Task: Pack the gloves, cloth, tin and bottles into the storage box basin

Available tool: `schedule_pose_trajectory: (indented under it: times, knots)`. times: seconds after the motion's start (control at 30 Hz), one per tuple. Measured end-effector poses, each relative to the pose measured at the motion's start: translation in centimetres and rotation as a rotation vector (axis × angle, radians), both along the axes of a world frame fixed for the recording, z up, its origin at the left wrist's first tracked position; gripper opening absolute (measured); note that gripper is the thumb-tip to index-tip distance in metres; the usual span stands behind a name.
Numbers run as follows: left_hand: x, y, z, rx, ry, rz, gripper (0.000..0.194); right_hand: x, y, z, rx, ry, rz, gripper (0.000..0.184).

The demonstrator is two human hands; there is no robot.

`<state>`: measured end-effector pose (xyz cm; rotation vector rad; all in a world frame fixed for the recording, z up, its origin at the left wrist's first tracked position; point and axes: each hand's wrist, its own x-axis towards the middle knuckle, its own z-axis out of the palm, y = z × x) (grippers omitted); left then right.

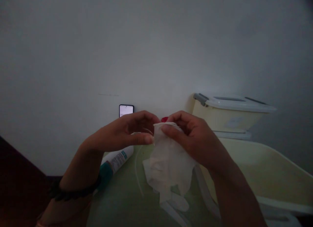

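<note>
A thin white cloth hangs from my hands above the green tabletop, its lower end ragged with strips trailing down. My right hand pinches its upper edge, thumb in front and fingers behind. At the upper left corner my left hand is closed on the cloth's edge, with the thumb near the front and the fingers partly hidden behind. Something small and red shows just behind the top edge, between the hands; I cannot make out its kind. A thin white cord lies left of the cloth.
A white and teal bottle lies behind my left wrist. A phone with a lit screen leans against the wall. To the right are a lidded cream storage box and an open cream bin. The green table lies below.
</note>
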<state>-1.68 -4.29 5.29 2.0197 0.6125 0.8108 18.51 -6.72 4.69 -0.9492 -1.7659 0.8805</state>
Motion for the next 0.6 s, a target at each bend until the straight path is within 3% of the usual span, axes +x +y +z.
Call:
schedule_pose_trajectory:
  times: [0.13, 0.33, 0.5, 0.6]
  knots:
    - [1.3, -0.4, 0.0, 0.031, -0.101, 0.080, 0.011, -0.3, 0.1, -0.1, 0.029, -0.061, 0.069, 0.019]
    - [0.7, 0.3, -0.5, 0.053, -0.297, 0.267, 0.008, 1.3, -0.3, 0.5, -0.042, -0.095, 0.041, 0.018]
    - [0.0, 0.4, -0.5, -0.072, -0.438, 0.178, 0.009, 2.0, -0.2, 0.7, 0.042, 0.041, -0.093, 0.015]
    - [0.4, 0.2, -0.5, -0.093, -0.394, 0.087, 0.028, 1.5, 0.0, 0.4, -0.036, 0.056, -0.058, 0.016]
